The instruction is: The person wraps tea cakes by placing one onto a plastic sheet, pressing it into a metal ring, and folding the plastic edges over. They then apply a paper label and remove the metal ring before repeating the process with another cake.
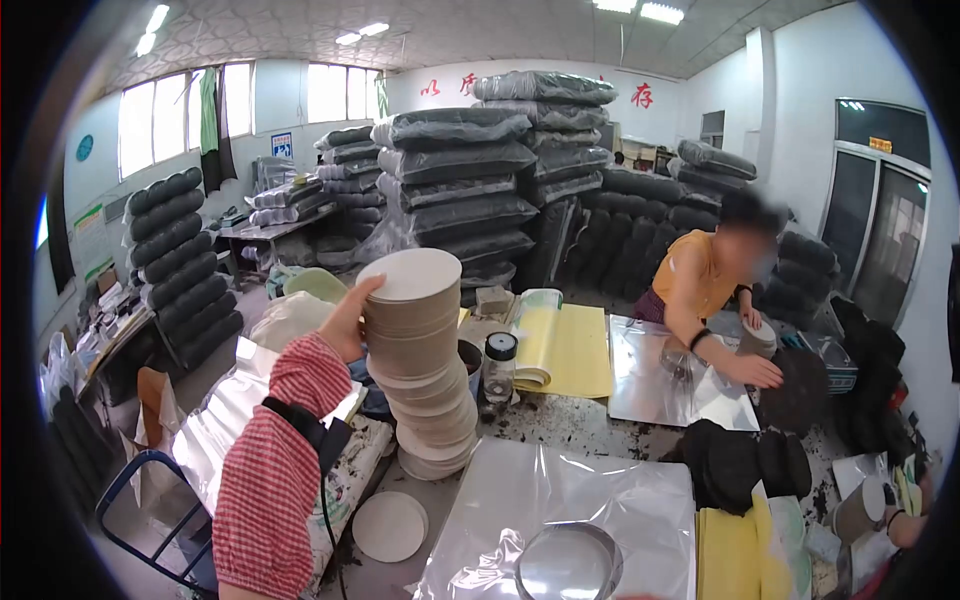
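My left hand (347, 318), in a red checked sleeve with a black wrist strap, grips the upper part of a tall stack of round grey discs (420, 345). Its thumb lies at the top rim, and the fingers behind the stack are hidden. The stack stands uneven, its lower discs shifted to the right. Beside its foot lies a pale round disc (390, 527). A metal ring (568, 565) rests on a shiny plastic-covered sheet (600, 490) before me. Only a sliver of my right hand (637, 597) shows at the bottom edge; its fingers are hidden.
A clear jar with a black lid (500, 365) and yellow sheets (580, 350) stand behind the sheet. Dark pieces (745, 465) lie to the right. Across the table, a person in orange (695, 275) reaches over a metal sheet (650, 370). Wrapped dark bundles (455, 180) are piled behind.
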`<move>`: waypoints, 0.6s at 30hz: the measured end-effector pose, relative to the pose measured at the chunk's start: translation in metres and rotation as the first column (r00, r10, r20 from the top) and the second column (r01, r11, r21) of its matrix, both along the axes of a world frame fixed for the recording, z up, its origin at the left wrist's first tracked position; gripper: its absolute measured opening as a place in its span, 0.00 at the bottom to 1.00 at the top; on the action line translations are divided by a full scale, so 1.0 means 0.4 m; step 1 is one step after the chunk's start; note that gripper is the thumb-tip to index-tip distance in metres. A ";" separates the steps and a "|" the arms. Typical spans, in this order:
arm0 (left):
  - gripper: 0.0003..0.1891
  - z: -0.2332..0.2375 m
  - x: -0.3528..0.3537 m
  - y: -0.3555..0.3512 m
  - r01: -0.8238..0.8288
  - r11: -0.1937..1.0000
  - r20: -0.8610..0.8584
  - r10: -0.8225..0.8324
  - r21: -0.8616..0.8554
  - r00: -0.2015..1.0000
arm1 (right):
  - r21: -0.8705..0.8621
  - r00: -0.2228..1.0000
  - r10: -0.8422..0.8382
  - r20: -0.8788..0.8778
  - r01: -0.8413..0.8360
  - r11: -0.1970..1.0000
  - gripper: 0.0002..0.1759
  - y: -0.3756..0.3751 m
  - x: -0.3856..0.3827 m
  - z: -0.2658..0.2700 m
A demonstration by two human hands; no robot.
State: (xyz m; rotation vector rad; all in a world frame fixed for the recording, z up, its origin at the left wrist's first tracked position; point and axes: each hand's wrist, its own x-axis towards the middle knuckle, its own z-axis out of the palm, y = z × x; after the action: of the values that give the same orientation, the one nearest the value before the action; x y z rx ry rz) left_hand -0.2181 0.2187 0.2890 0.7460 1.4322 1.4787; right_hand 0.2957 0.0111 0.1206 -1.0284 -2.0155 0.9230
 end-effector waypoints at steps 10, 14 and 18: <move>0.40 0.029 0.061 -0.045 0.016 0.994 -0.049 -0.011 0.104 0.999 | -0.610 0.882 -0.039 -0.469 -0.291 0.737 0.46 0.653 -0.563 0.209; 0.40 0.017 0.064 -0.038 0.047 0.994 -0.096 -0.037 0.099 0.995 | -0.626 0.864 -0.084 -0.497 -0.289 0.725 0.61 0.731 -0.730 0.334; 0.44 -0.025 0.054 -0.066 0.056 0.989 -0.080 -0.046 0.135 0.996 | -0.527 0.791 0.062 -0.608 -0.460 0.715 0.63 0.681 -0.801 0.398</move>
State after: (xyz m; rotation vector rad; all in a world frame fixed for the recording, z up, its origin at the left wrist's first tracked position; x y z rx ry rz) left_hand -0.1964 0.1923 0.2789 0.9265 1.3685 1.5345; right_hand -0.0245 0.2836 0.2799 -0.6533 -1.3567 1.9478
